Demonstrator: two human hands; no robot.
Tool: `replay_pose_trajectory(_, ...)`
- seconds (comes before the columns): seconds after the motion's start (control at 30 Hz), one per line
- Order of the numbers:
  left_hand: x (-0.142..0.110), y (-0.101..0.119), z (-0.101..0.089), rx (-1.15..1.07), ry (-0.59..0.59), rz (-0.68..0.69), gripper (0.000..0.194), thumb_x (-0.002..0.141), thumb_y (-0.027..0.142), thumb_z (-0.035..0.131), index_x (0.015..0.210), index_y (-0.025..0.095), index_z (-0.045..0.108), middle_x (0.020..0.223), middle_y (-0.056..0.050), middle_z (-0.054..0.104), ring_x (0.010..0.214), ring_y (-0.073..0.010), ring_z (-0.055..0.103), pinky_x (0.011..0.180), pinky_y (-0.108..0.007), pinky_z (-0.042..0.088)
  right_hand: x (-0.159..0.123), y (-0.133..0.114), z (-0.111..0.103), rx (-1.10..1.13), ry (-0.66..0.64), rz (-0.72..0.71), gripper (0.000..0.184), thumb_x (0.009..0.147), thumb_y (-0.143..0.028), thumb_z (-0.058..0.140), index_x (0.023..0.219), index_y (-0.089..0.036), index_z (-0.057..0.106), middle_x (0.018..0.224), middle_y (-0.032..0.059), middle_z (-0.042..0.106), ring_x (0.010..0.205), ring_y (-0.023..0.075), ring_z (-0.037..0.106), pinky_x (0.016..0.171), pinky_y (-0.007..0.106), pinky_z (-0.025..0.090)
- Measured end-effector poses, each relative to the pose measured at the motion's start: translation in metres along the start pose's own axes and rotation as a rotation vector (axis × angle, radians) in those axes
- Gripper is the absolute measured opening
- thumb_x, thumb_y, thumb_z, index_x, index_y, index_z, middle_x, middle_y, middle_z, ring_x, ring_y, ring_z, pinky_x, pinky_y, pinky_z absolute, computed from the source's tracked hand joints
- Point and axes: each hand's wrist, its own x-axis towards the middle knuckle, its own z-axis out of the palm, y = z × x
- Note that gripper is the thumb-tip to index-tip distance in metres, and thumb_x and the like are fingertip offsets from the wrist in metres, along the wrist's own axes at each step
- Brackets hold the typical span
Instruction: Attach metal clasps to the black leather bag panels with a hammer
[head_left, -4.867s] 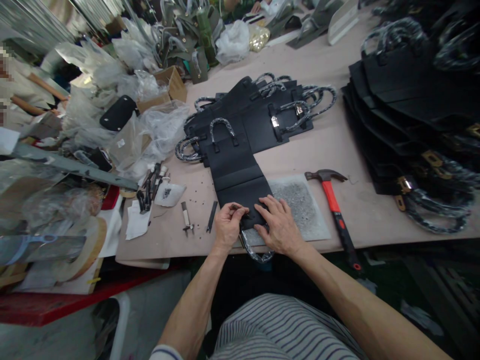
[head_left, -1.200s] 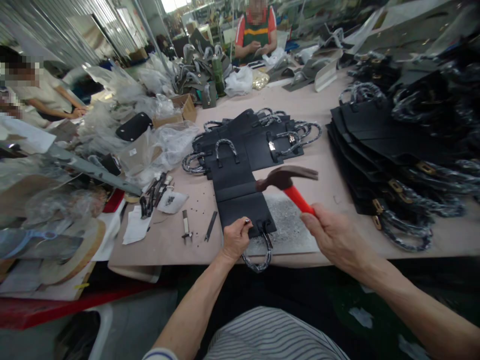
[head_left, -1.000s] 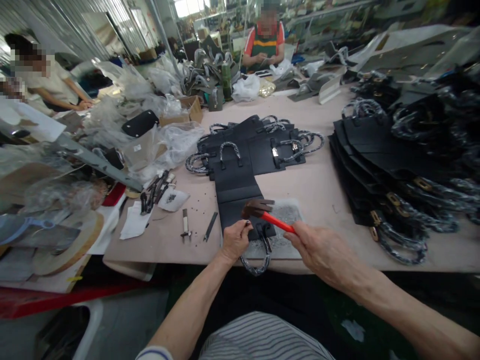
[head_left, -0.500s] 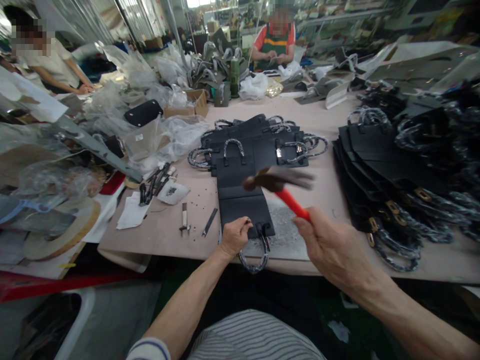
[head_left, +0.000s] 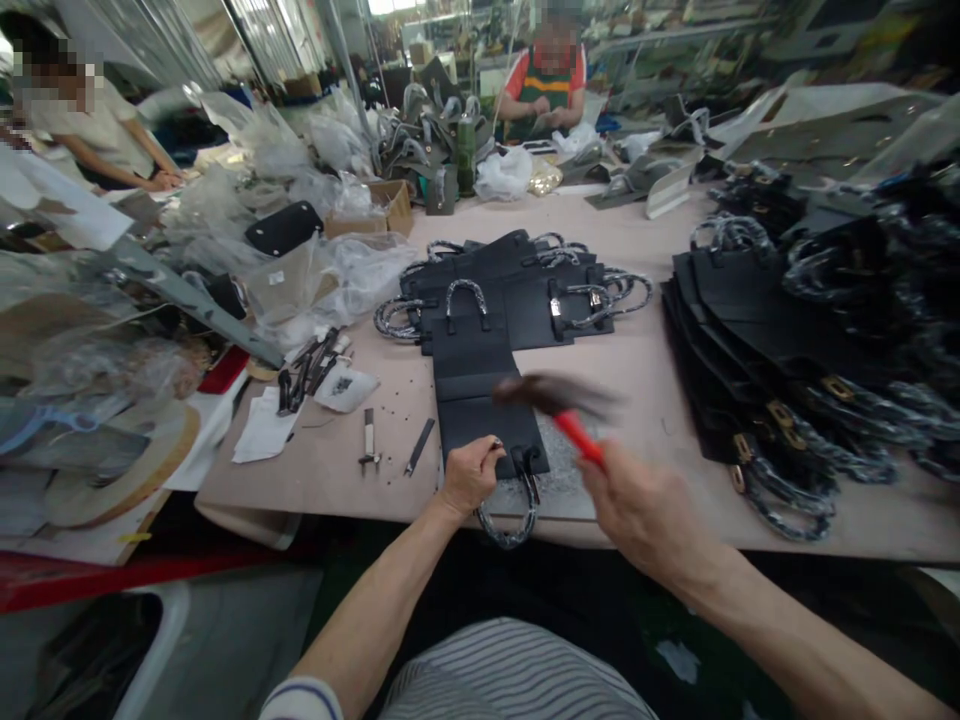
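Note:
My right hand point(head_left: 651, 505) is closed around the red handle of a claw hammer point(head_left: 546, 394). The hammer head, blurred by motion, is raised above a black bag panel point(head_left: 472, 412) and apart from it. On that panel's near end rests my left hand point(head_left: 471, 474), a fist gripping what looks like a short metal punch point(head_left: 497, 443); only its dark, shiny top end shows. Beside the fist, a plastic-wrapped handle point(head_left: 510, 530) fixed to the panel hangs over the table's front edge. A second wrapped handle point(head_left: 466, 292) arches at the panel's far end.
Black bag panels point(head_left: 551, 312) with wrapped handles lie beyond. More panels point(head_left: 757, 330) are piled on the right. A small hammer point(head_left: 369, 442) and a dark flat strip point(head_left: 420, 446) lie left. Plastic bags point(head_left: 360, 270) crowd the left back. Two people work across the table.
The hammer and my right hand have come down and slightly left, nearer the panel. My left hand stays in place on the panel.

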Motion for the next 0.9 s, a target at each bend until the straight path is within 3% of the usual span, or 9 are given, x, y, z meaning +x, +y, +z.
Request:
replay_pose_trajectory(0.07,0.000,0.000,0.000,0.001,0.001,0.006,0.015,0.095,0.022,0.056,0.088,0.018,0.069,0.077,-0.004,0.074,0.069,-0.0152,0.070,0.068,-0.024,0.055,-0.008,0.008,0.009,-0.028,-0.309,-0.035,0.036,0.104,-0.041,0.033,0.078,-0.022,0.049,0.049,-0.0033,0.048,0.037,0.0119,0.036,0.046,0.029,0.016)
replay_pose_trajectory(0.1,0.000,0.001,-0.001,-0.003,-0.001,0.006,0.015,0.095,0.021,0.056,0.089,0.018,0.069,0.078,-0.005,0.074,0.071,-0.0155,0.071,0.069,-0.024,0.055,-0.011,0.014,0.012,-0.033,-0.391,0.006,0.035,0.103,-0.042,0.034,0.080,-0.022,0.050,0.049,-0.0035,0.049,0.038,0.0122,0.036,0.047,0.029,0.015)
replay_pose_trajectory(0.27,0.001,0.006,-0.004,-0.014,-0.022,-0.023,0.013,0.096,0.020,0.055,0.095,0.020,0.069,0.089,-0.005,0.077,0.080,-0.0169,0.074,0.077,-0.027,0.058,-0.019,0.060,0.022,0.184,-0.341,0.393,0.039,0.096,-0.052,0.039,0.072,-0.024,0.047,0.052,-0.0026,0.051,0.045,0.0151,0.048,0.047,0.026,0.030)
replay_pose_trajectory(0.4,0.000,0.008,-0.005,-0.026,-0.014,-0.029,0.014,0.095,0.020,0.057,0.103,0.020,0.068,0.092,-0.005,0.077,0.083,-0.0173,0.075,0.079,-0.027,0.060,-0.043,0.108,0.046,0.388,-0.400,0.794,0.041,0.094,-0.055,0.036,0.071,-0.024,0.048,0.053,-0.0020,0.051,0.041,0.0154,0.047,0.042,0.027,0.035)
replay_pose_trajectory(0.47,0.000,0.008,-0.006,-0.041,-0.009,-0.026,0.019,0.095,0.019,0.057,0.111,0.021,0.067,0.097,-0.006,0.078,0.086,-0.0172,0.075,0.082,-0.027,0.060,-0.058,0.130,0.057,0.294,-0.413,0.840,0.043,0.095,-0.053,0.032,0.070,-0.023,0.049,0.054,0.0004,0.053,0.042,0.0167,0.049,0.042,0.028,0.037)
replay_pose_trajectory(0.57,0.002,0.010,-0.007,-0.052,-0.024,-0.028,0.019,0.095,0.018,0.057,0.110,0.020,0.068,0.098,-0.006,0.078,0.089,-0.0175,0.075,0.084,-0.028,0.060,-0.070,0.145,0.068,0.008,-0.390,0.733,0.042,0.095,-0.049,0.037,0.072,-0.019,0.056,0.065,0.0102,0.062,0.058,0.0235,0.059,0.054,0.035,0.045)
replay_pose_trajectory(0.63,0.004,0.011,-0.008,-0.051,-0.035,-0.040,0.014,0.094,0.018,0.058,0.102,0.020,0.069,0.095,-0.005,0.077,0.089,-0.0179,0.074,0.084,-0.028,0.060,-0.066,0.137,0.075,-0.132,-0.314,0.603,0.041,0.095,-0.047,0.041,0.090,-0.013,0.064,0.087,0.0191,0.068,0.077,0.0303,0.064,0.067,0.042,0.049)
replay_pose_trajectory(0.77,0.004,0.013,-0.011,-0.042,-0.032,-0.048,0.012,0.095,0.018,0.057,0.095,0.020,0.069,0.088,-0.004,0.076,0.084,-0.0173,0.073,0.080,-0.028,0.059,-0.041,0.083,0.103,-0.105,-0.133,0.227,0.052,0.097,-0.044,0.046,0.131,-0.007,0.056,0.134,0.0248,0.057,0.123,0.0349,0.054,0.098,0.048,0.046)
replay_pose_trajectory(0.9,0.000,0.009,-0.017,-0.050,-0.094,0.032,0.015,0.095,0.019,0.054,0.096,0.020,0.070,0.090,-0.005,0.077,0.083,-0.0170,0.073,0.081,-0.029,0.059,-0.029,0.025,0.143,0.004,-0.220,0.082,0.061,0.095,-0.048,0.051,0.144,-0.011,0.048,0.151,0.0207,0.047,0.140,0.0366,0.041,0.114,0.056,0.031)
